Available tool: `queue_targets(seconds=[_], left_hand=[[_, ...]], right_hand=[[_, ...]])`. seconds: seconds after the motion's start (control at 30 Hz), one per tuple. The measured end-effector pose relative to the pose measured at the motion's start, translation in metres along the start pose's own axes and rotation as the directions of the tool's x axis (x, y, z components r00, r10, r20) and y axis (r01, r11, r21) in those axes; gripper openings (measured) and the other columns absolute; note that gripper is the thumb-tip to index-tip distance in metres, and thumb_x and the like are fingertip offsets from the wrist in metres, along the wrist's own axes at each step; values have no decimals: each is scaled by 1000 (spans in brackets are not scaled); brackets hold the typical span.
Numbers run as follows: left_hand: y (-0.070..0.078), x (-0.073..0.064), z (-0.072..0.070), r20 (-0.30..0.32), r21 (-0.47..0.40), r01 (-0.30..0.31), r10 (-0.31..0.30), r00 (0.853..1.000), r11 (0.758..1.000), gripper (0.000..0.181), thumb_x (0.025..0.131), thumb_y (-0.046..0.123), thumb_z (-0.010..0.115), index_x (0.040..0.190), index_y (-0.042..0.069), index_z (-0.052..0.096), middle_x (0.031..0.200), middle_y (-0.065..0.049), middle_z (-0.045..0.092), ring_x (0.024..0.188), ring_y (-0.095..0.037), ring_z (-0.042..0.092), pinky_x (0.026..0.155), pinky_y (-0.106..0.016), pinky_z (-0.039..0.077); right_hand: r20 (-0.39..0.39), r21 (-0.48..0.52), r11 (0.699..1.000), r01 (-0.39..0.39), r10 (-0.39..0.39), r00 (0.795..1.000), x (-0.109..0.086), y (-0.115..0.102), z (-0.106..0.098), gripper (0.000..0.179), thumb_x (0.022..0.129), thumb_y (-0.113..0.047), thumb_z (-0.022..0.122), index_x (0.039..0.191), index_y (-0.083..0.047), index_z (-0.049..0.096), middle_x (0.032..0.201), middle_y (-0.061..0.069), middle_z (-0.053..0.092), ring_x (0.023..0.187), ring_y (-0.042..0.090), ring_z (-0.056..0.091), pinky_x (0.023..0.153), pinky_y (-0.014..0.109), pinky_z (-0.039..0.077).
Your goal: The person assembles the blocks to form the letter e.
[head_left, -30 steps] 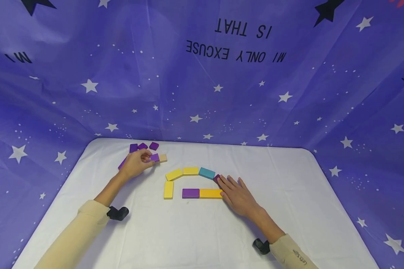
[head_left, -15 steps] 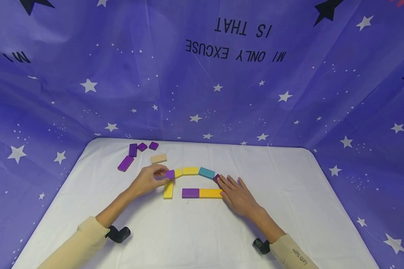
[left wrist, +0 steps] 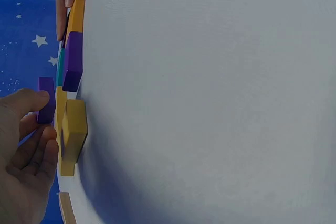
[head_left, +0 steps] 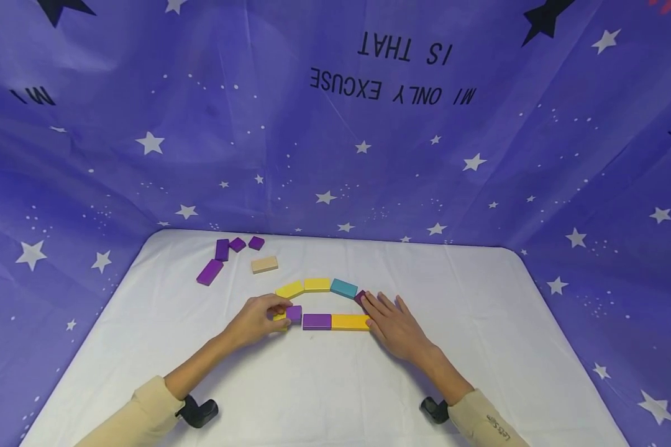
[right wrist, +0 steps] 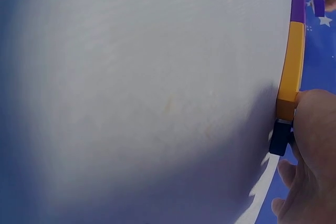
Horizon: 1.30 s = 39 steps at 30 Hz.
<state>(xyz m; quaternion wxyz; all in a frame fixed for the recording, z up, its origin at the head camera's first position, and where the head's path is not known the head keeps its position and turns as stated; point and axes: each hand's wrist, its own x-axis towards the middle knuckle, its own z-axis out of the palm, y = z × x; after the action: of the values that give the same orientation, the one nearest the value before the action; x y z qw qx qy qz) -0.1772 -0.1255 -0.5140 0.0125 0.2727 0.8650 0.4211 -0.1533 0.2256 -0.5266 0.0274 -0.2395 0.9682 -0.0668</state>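
Observation:
Between thumb and fingers, my left hand [head_left: 255, 320] pinches a small purple block [head_left: 294, 313]. In the left wrist view that purple block [left wrist: 46, 86] is held above the table. Under the hand a yellow block is mostly covered. Just right of the held block lies a row: a purple block [head_left: 317, 321], then an orange block [head_left: 349, 321]. My right hand [head_left: 398, 329] lies with fingers extended over the row's right end, fingertips at a dark maroon block [head_left: 360, 297]. A dark blue block [right wrist: 280, 138] at the orange block's end shows only in the right wrist view.
Two yellow blocks [head_left: 317, 285] and a teal block [head_left: 343, 288] form an arch behind the row. A beige block [head_left: 264, 264] and several purple blocks [head_left: 209, 272] lie at the back left. A blue star-patterned cloth [head_left: 335, 155] hangs behind the white table [head_left: 335, 397].
My left hand has carried the purple block from beside the beige block, rightward and toward me, over the yellow blocks to the row's left end. My right hand has stayed put.

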Motion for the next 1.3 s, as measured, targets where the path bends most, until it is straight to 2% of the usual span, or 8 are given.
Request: queue_targets(seconds=[0.6, 0.83, 1.3], left_hand=[[0, -1, 7, 27, 47, -13, 12, 1000, 999, 28, 79, 5, 82, 106, 3, 73, 94, -2, 67, 84, -17, 61, 77, -33, 53], [-2, -2, 9, 21, 56, -24, 23, 1000, 998, 28, 78, 5, 84, 105, 3, 74, 96, -2, 66, 83, -17, 58, 76, -32, 50], [-3, -4, 13, -5, 75, -67, 67, 998, 995, 28, 78, 4, 84, 105, 1, 74, 102, -1, 64, 92, -18, 60, 82, -34, 51]], right_hand=[[-6, -15, 1000, -2, 2, 1000, 1, 3, 4, 59, 106, -42, 41, 159, -20, 27, 162, -1, 27, 147, 28, 24, 117, 59, 14], [-6, -14, 1000, -1, 1, 1000, 1, 2, 3, 58, 106, -41, 42, 159, -19, 27, 161, 0, 28, 147, 28, 25, 117, 59, 14], [-4, -52, 999, 2, -2, 1000, 2, 2, 5, 58, 106, -40, 42, 158, -18, 28, 161, 0, 28, 147, 29, 26, 117, 58, 15]])
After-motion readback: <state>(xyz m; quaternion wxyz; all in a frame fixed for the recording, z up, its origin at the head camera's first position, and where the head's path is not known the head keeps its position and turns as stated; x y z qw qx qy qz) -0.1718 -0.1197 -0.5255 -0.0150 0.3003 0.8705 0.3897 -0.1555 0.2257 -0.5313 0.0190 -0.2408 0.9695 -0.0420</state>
